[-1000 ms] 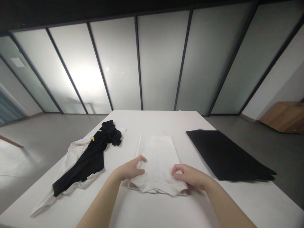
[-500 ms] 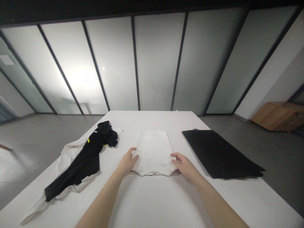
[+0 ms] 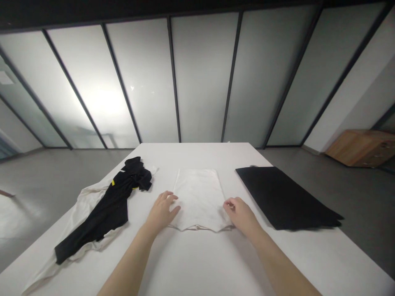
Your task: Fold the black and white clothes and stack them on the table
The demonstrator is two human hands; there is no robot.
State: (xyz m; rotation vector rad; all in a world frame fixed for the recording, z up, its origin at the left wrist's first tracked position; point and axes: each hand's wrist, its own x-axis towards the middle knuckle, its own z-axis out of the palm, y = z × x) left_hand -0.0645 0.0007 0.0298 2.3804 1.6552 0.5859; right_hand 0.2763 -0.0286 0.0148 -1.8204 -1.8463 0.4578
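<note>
A folded white garment [image 3: 199, 197] lies flat in the middle of the table, its layered edge facing me. My left hand [image 3: 162, 210] is at its left side, fingers and thumb apart, with the fingertips by the cloth's edge. On the opposite side, my right hand [image 3: 242, 213] has its fingers curled in toward the thumb, in a pinch at the right edge. How much cloth is between those fingertips is hard to see.
The white table [image 3: 197, 263] extends away from me. Crumpled black clothing [image 3: 105, 213] with yellow trim lies over white cloth [image 3: 78, 213] on the left. Flat black sheets or folded cloth [image 3: 284, 197] lie on the right. A wooden cabinet [image 3: 359, 148] stands beyond.
The fingers of my right hand have drawn closer together at the garment's edge. My left hand has turned slightly, its fingers still apart. The garment stays nearly in place.
</note>
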